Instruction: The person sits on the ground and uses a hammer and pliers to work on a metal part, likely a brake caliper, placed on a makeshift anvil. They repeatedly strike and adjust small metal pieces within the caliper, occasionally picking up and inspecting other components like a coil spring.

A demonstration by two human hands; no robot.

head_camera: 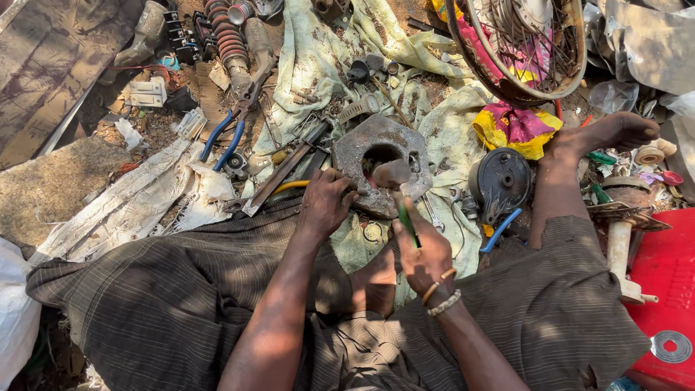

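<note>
Head view: left hand (327, 203) closed against metal block (380, 172), right hand (423, 250) gripping hammer (397, 190).

Blue-handled pliers (226, 139); rusty grey metal block (381, 164); pale green cloth (329, 54); red tray (666, 279).

Single head-worn view, steeply downward and close, over lap and cluttered ground (65, 188).

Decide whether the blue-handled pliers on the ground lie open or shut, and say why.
Open: the blue-handled pliers lie with their handles spread apart.
</note>
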